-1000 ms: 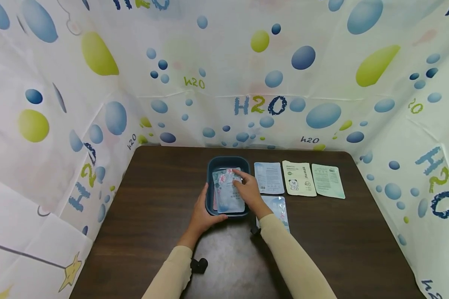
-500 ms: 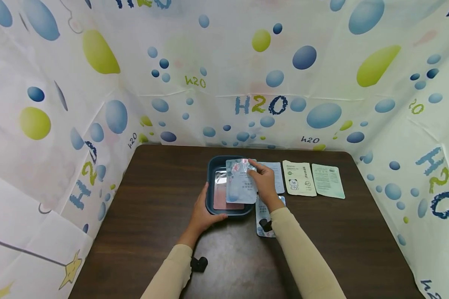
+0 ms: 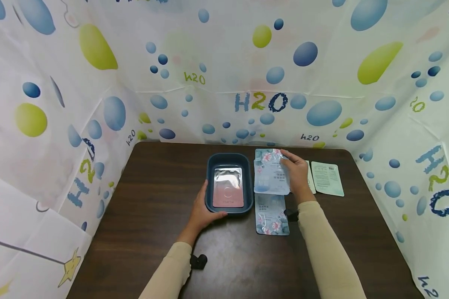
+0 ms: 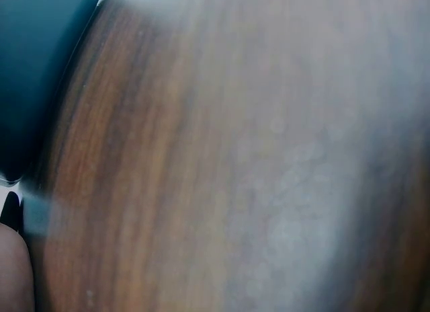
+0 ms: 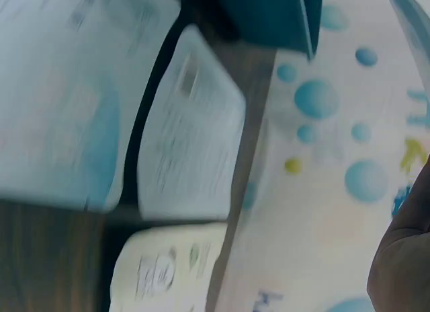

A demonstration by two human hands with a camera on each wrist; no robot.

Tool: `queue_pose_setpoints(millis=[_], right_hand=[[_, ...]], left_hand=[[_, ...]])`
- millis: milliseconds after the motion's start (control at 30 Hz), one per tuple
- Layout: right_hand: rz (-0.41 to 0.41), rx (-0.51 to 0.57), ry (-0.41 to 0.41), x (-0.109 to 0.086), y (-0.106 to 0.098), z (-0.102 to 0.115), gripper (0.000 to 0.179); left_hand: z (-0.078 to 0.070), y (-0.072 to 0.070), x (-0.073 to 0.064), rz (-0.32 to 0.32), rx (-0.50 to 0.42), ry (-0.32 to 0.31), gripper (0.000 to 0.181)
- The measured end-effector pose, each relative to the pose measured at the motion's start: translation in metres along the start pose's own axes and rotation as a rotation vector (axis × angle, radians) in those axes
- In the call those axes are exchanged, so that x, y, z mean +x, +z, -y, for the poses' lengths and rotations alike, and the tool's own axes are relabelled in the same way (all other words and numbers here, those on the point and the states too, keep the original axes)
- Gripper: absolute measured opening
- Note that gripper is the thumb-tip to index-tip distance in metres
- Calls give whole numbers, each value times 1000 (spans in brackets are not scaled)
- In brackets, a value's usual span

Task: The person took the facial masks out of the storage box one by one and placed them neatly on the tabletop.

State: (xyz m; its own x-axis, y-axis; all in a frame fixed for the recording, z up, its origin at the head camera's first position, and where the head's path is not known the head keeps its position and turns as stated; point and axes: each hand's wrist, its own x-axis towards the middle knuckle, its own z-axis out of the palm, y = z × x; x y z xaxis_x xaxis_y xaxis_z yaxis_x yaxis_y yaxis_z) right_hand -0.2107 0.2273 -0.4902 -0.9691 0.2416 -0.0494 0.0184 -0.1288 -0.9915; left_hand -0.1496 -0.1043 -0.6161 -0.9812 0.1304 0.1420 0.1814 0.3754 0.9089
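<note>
My left hand [image 3: 206,209] grips the near left corner of a dark blue plastic tray [image 3: 210,166], thumb along its front edge and fingers on its left side. In the left wrist view a bit of that hand [image 4: 13,271] shows below the tray wall [image 4: 40,76]. Inside the tray lies a pink and silver packet [image 3: 228,191]. With my right hand [image 3: 298,172] I pinch the right edge of a pale blue floral sheet-mask packet [image 3: 271,176]. It is close over a white printed packet [image 5: 191,137], hidden beneath it in the head view.
Another blue floral packet [image 3: 271,214] lies in front, to the right of the tray. A pale green packet [image 3: 327,178] is at the far right of the row, beside a cream packet [image 5: 164,268] partly covered by my hand. A patterned curtain [image 3: 194,120] rises behind the table [image 3: 164,187].
The right hand has lifted the floral packet out of the tray and carried it right, over the back row. The pink packet beneath is now uncovered. The left hand has stayed on the tray.
</note>
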Motion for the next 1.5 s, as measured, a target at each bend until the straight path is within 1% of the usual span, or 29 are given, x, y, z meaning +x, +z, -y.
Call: queue_pose_setpoints(millis=[233, 367, 467, 533, 733, 867, 1000, 1167, 1267, 1367, 1500], right_hand=[[-78, -50, 42, 0, -41, -1, 37], [-92, -59, 62, -5, -63, -9, 41], [-86, -82, 88, -10, -79, -18, 43], [-74, -121, 112, -14, -89, -24, 45], [-10, -335, 187, -26, -119, -40, 49], [33, -469, 209, -34, -137, -51, 49], [43, -613, 207, -40, -151, -62, 49], [65, -785, 184, -47, -159, -73, 52], [78, -886, 156, -51, -160, -78, 52], [87, -949, 125, -54, -160, -80, 52], [121, -1012, 36, -57, -160, -84, 52]], left_hand=[[-3, -2, -1, 5, 5, 5, 132], [-3, -1, 0, 14, 18, 1, 133], [-4, -1, 0, 19, 14, -6, 133], [-5, 0, 0, 22, 13, -9, 133], [-4, 3, 1, 20, 0, 11, 133], [-4, 2, 1, 14, -12, 10, 132], [-5, 1, 1, 25, 0, -7, 132], [-5, 0, 0, 21, -7, -3, 132], [-4, 0, 0, 22, -6, -12, 132], [-4, 0, 0, 22, -8, -22, 132], [-3, 0, -1, 15, -16, -26, 132]])
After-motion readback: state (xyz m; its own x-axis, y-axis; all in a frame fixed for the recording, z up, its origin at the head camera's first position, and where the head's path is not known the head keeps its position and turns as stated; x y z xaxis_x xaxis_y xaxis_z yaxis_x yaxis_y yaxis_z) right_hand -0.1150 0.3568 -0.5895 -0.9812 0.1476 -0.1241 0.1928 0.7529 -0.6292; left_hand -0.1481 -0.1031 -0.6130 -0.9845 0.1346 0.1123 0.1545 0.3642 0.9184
